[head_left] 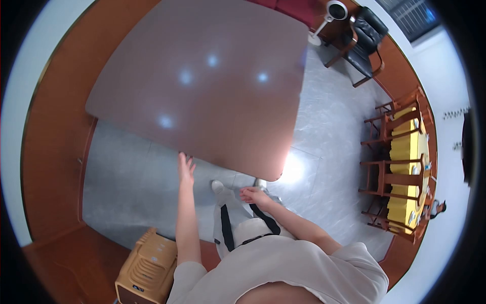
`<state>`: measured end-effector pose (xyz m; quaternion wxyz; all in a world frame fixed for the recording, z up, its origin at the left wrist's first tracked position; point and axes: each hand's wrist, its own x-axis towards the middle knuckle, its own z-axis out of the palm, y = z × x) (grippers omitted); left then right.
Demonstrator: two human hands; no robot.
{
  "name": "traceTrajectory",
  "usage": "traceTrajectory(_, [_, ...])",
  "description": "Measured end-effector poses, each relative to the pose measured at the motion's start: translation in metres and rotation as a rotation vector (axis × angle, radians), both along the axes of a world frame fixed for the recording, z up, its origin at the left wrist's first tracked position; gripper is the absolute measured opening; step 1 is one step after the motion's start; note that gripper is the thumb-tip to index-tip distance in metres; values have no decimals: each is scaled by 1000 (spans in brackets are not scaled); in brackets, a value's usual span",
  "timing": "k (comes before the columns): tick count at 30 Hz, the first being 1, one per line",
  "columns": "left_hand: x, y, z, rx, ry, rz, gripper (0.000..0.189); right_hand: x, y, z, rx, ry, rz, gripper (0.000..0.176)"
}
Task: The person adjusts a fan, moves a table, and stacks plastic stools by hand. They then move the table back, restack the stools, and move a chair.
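A large, smooth brown tabletop (202, 101) with rounded corners fills the upper middle of the view, and several ceiling lights reflect in it. My left hand (186, 168) reaches out to its near edge, fingers spread and fingertips right at the rim. Nothing shows in that palm. Close to my body, in front of my thighs, my right hand (256, 196) is loosely closed with its fingers curled in and nothing visible in them. It is near the tabletop's near right corner.
A tan ribbed machine (147, 266) stands at my lower left. Grey floor (329, 137) surrounds the table. On the right are wooden chairs (392, 180) along a table with a yellow cloth (402, 149). A black armchair (367, 40) and a white stand fan (331, 15) stand at the far right.
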<state>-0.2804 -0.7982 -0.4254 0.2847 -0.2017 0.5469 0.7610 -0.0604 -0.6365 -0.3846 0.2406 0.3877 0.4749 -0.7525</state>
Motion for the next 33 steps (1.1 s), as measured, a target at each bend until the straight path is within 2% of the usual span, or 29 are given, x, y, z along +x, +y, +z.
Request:
traceTrajectory(3, [32,-16,-20,40,-68,-89,59,11,18,-2,34,66,-2,34])
traceTrajectory(8, [133,-13,-59,-157,-250,-209,54,64,70,-7,48,83,-121,34])
traceTrajectory(10, [173,12,-58,-196,-283,-246,52,98,99,-10,67,57,-198,34])
traceTrajectory(12, [211,46,-52,-356,-314,-351,50,138,134,-19,90,59,-246,34])
traceTrajectory(15, [252,124,-31,-439,-231,-454,42,205,188,-21,196,-21,-369,32])
traceTrajectory(16, [256,147,-34,-439,-220,-466,42,226,209,-18,244,-54,-412,31])
traceTrajectory(18, [262,197,-44,-422,58,-772,35,269,246,-18,267,-107,-563,35])
traceTrajectory(21, [259,271,-14,-398,160,-930,32,326,288,-13,276,-92,-852,32])
traceTrajectory(22, [254,287,-16,-366,186,-1045,39,342,298,-18,253,-72,-959,29])
traceTrajectory(23, [250,300,-9,-380,191,-1057,39,354,305,-22,238,-69,-972,29])
traceTrajectory(25, [242,326,3,-325,180,-1079,39,368,314,-32,122,-74,-1336,17])
traceTrajectory(26, [238,337,5,-327,165,-1090,40,371,313,-44,119,-70,-1356,17])
traceTrajectory(28, [228,356,-4,-325,107,-1089,40,372,321,-62,-72,78,-1518,11])
traceTrajectory(31, [215,378,-27,-346,-4,-1058,39,342,338,-48,-179,-57,-1579,8])
traceTrajectory(33, [197,394,-57,-257,0,-998,39,328,360,-50,-211,-10,-1582,6])
